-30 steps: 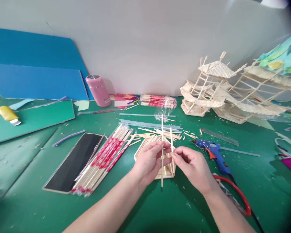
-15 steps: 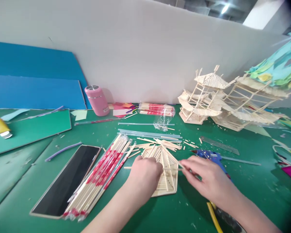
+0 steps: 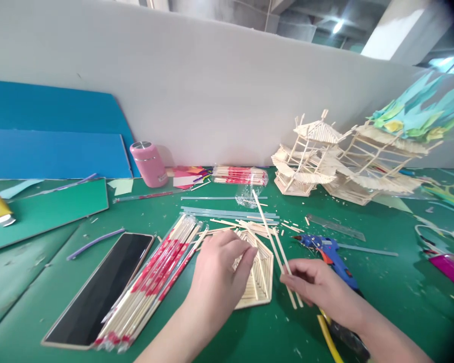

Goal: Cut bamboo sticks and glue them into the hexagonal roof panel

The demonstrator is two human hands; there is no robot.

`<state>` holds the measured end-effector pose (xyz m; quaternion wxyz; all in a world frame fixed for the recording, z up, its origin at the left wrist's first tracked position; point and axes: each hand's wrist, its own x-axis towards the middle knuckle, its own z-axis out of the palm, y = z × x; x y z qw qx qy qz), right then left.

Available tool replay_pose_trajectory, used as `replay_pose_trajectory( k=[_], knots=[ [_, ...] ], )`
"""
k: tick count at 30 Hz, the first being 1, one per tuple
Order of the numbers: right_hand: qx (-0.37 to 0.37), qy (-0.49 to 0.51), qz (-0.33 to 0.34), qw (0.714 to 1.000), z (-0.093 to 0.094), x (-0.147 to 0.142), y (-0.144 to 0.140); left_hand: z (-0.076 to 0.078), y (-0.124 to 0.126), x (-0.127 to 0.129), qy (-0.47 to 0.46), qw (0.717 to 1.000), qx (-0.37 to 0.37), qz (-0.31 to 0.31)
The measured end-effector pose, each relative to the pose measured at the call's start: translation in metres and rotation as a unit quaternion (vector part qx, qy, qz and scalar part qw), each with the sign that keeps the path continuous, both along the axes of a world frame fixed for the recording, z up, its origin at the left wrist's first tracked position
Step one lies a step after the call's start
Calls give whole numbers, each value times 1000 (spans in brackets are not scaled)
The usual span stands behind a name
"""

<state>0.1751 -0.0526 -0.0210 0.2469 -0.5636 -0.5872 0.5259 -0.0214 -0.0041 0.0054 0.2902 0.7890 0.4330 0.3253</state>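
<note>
The left hand (image 3: pixel 219 272) lies flat on the stick panel (image 3: pixel 259 275), fingers spread and pressing it to the green mat (image 3: pixel 249 333), gripping nothing. The right hand (image 3: pixel 314 287) is curled around two long sticks (image 3: pixel 278 252), pinched low down so that most of their length slants up and away over the panel's right edge.

The risk I see is in those sticks: held so near one end, the free tips could swing and knock the loose offcuts (image 3: pixel 249 224) just behind the panel, or lever up a slat if they catch its edge. Should the left palm slide, the panel would skate on the smooth mat. The glue gun (image 3: pixel 331 252) lies just beside the right hand with its nozzle towards the panel; a careless wrist could brush the tip, though I cannot tell whether it is hot.

As for containers, the pink flask (image 3: pixel 149 164) stands near the wall with its lid on, contents hidden. A clear bag (image 3: pixel 240 175) further back holds red-banded sticks, and a larger open pack (image 3: pixel 155 282) of the same lies left of the panel, beside a dark tablet (image 3: pixel 98 290). The stick models (image 3: pixel 325 161) stand well apart to the right.
</note>
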Motion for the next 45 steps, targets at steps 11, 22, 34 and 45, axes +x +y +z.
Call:
replay_pose_trajectory(
  k=[11,22,34,45],
  knots=[
    [24,117,-21,993,1,-22,-1,-24,-24,36,-371,820,-434,-45],
    [-21,131,13,991,2,-14,-9,-30,-34,43,-431,735,-521,-37],
    [-10,126,18,992,-1,-14,-13,-33,-36,45,-426,754,-500,-15],
    [-5,150,-3,989,-16,-23,-22,-26,-32,47,-440,749,-495,1]
  ],
)
